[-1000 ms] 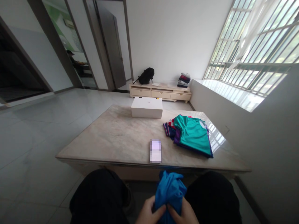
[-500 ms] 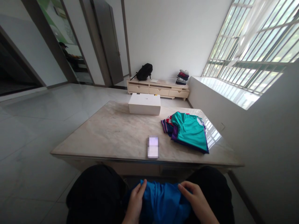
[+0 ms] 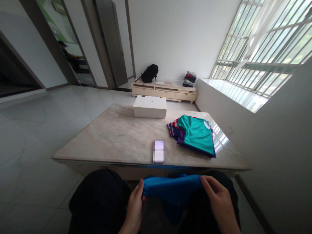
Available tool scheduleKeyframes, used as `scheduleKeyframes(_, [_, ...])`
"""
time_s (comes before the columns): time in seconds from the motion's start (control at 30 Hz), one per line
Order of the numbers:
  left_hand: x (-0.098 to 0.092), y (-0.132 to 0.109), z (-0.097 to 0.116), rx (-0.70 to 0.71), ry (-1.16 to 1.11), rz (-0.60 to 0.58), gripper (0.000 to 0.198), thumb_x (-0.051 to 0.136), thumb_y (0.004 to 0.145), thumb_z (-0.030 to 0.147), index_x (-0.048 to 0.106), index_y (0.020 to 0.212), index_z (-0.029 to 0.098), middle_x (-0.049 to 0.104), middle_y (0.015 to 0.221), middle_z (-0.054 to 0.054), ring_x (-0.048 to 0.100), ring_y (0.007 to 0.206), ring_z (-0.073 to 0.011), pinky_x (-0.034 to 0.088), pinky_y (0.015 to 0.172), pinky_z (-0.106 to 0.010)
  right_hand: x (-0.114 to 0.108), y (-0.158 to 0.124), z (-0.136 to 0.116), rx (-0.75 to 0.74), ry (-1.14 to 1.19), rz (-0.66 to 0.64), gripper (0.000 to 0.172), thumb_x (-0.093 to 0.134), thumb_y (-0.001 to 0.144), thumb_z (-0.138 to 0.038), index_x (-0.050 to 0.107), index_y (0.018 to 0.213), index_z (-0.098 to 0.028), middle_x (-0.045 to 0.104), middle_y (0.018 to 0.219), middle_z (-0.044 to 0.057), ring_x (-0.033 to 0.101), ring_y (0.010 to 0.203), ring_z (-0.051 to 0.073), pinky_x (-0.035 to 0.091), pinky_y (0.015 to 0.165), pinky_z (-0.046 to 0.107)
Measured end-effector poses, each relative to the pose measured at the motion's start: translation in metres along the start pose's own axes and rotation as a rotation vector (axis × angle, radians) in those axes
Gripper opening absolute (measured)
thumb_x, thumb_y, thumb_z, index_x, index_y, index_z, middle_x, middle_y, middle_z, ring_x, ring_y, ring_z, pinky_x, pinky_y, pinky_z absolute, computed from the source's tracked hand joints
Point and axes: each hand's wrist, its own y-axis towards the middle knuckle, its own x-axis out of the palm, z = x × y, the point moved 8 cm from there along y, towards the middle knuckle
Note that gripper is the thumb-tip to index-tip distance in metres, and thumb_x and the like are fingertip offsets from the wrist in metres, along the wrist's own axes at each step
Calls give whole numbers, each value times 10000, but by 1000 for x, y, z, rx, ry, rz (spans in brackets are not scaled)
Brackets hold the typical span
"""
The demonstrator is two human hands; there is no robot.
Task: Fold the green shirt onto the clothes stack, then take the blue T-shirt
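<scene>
Cloth (image 3: pixel 170 186) stretched between both hands (image 3: pixel 135 201) (image 3: pixel 219 196)

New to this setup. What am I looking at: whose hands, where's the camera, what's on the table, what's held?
No robot here: these are a person's bare hands. The camera is worn on that person's head, looking forward and down, so the dark-clothed legs at the bottom are the wearer's.

The left hand and right hand grip opposite ends of a blue cloth, held between them in front of the table.

On the table are a white box at the far side, a blurred-out phone-like object near the front edge, and a pile of garments to the right, with a teal shirt on top.
</scene>
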Motion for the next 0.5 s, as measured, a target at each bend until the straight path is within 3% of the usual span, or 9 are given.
scheduleKeyframes(0.1, [1, 1, 3, 14, 8, -3, 621, 906, 563, 677, 691, 814, 152, 628, 685, 20, 567, 611, -120, 462, 570, -214, 7, -4, -7, 23, 151, -50, 466, 766, 776, -649, 727, 828, -188, 648, 713, 13, 599, 681, 181, 508, 612, 251])
scheduleKeyframes(0.2, [9, 1, 2, 25, 104, -84, 628, 926, 588, 615, 703, 953, 155, 704, 756, -21, 642, 670, -165, 494, 611, -241, 23, -11, -2, 168, 389, -99, 463, 827, 736, -623, 687, 824, -191, 585, 672, -24, 549, 599, 133, 483, 535, 225])
scheduleKeyframes(0.27, [21, -4, -6, 23, 180, -234, 754, 926, 619, 586, 662, 1191, 171, 768, 933, -97, 718, 822, -242, 548, 710, -300, 38, -19, 3, 303, 576, -110, 452, 887, 694, -562, 671, 855, -199, 571, 653, -44, 541, 553, 116, 455, 479, 209])
scheduleKeyframes(0.37, [42, -23, -22, 66, 286, -517, 975, 872, 717, 588, 429, 1514, 242, 722, 1252, -182, 695, 1147, -335, 557, 932, -414, 64, -33, 5, 447, 818, -120, 451, 945, 648, -461, 658, 885, -207, 630, 683, -44, 590, 543, 124, 469, 460, 211])
scheduleKeyframes(0.43, [53, -41, -32, 148, 366, -691, 985, 840, 764, 580, 365, 1568, 265, 636, 1408, -191, 610, 1302, -362, 502, 1059, -461, 81, -43, 4, 502, 921, -158, 446, 957, 644, -416, 670, 910, -202, 713, 792, -9, 665, 622, 147, 549, 546, 246])
scheduleKeyframes(0.5, [61, -56, -39, 238, 461, -815, 953, 852, 754, 549, 421, 1553, 260, 564, 1501, -178, 540, 1378, -392, 453, 1129, -489, 95, -51, 2, 535, 992, -211, 430, 960, 653, -390, 690, 924, -194, 756, 877, 22, 712, 705, 163, 599, 654, 287])
